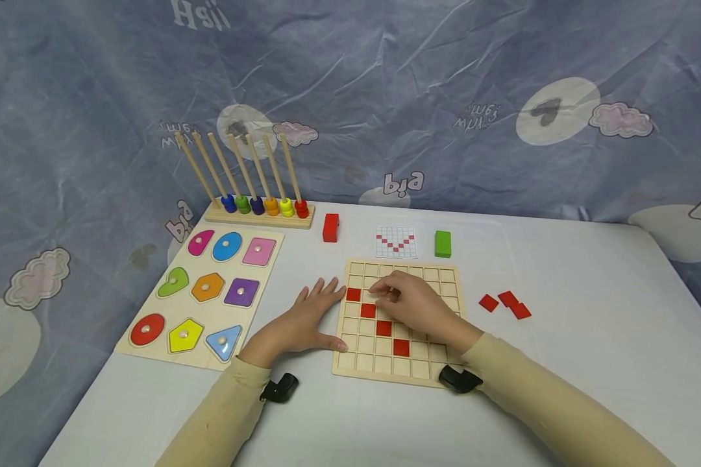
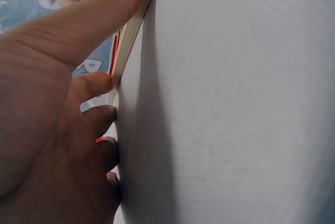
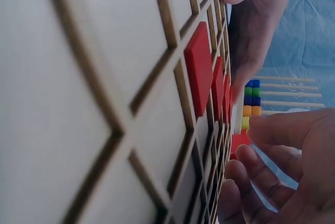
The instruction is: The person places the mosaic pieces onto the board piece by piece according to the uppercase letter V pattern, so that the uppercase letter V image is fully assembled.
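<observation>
A wooden grid board (image 1: 397,377) lies on the table with several red square tiles (image 1: 383,328) set in its cells, stepping diagonally from left edge toward front. My left hand (image 1: 306,322) is spread beside the board, its thumb at the left edge near the front and its fingertips near that edge farther back. Over the upper middle cells hovers my right hand (image 1: 411,303), fingers bent and thumb near the index finger; no tile shows between them. In the right wrist view, the fingertips (image 3: 245,153) stand close over the grid, with red tiles (image 3: 199,72) beside them.
Beyond the board lie a pattern card (image 1: 395,242) with a red V, a red block (image 1: 330,228) and a green block (image 1: 442,244). Loose red tiles (image 1: 489,303) sit right. At left are a shape puzzle (image 1: 201,253) and a bead rack (image 1: 251,220) with upright pegs.
</observation>
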Tool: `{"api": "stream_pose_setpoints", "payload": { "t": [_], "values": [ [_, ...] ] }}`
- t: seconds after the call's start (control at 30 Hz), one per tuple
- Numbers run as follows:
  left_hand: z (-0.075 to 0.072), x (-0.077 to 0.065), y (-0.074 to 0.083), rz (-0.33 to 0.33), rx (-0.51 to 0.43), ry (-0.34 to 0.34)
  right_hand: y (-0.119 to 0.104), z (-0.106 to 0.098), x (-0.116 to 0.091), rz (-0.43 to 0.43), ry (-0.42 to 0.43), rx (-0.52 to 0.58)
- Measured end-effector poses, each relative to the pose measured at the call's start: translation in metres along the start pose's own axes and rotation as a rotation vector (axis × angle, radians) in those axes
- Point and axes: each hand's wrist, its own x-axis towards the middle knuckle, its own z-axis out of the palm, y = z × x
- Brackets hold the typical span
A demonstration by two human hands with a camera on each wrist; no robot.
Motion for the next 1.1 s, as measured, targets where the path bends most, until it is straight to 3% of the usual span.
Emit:
{"api": "stream_pose_setpoints", "payload": {
  "t": [0.8,1.1],
  "values": [
    [0.000,-0.001,0.000,-0.002,-0.013,0.000,0.021,-0.034,-0.054,0.064,0.040,-0.053],
    [0.000,-0.001,0.000,-0.007,-0.008,-0.001,0.032,-0.048,-0.074,0.049,0.088,-0.055]
  ]
}}
